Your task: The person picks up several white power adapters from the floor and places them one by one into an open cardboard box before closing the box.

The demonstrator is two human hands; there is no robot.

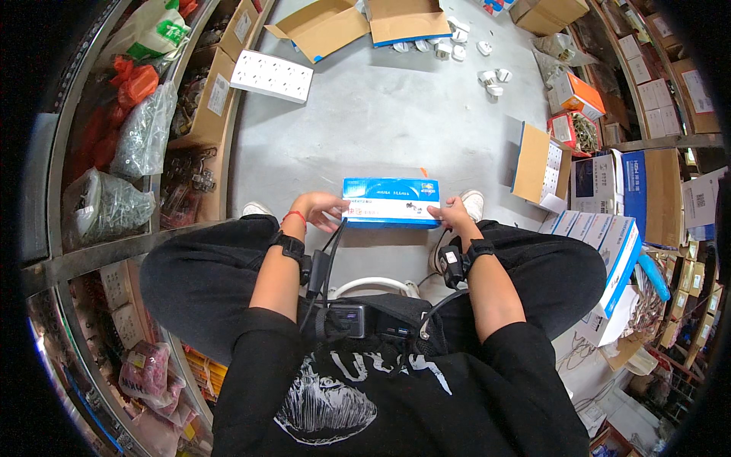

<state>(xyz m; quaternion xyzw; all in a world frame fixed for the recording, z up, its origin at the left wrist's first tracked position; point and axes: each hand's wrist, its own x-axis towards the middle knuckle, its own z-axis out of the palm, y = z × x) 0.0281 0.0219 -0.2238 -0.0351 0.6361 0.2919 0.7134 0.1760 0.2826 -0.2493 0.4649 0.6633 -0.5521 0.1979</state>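
Note:
A blue and white cardboard box (392, 203) with printing lies crosswise in front of me, between my knees. My left hand (321, 209) has its left end, the thumb at the box's edge and the other fingers partly spread beside it. At the opposite end, my right hand (454, 213) grips the lower right corner with the thumb on the printed face. I cannot tell whether the box touches the floor. A small orange piece (424, 171) shows just behind its top edge.
Opened cardboard boxes (408, 21) and several white plugs (458, 35) lie on the grey floor (365, 114) ahead. A white slotted block (272, 76) stands by the left shelving (228, 123). To the right are an open carton (541, 165) and stacked blue-white boxes (599, 243).

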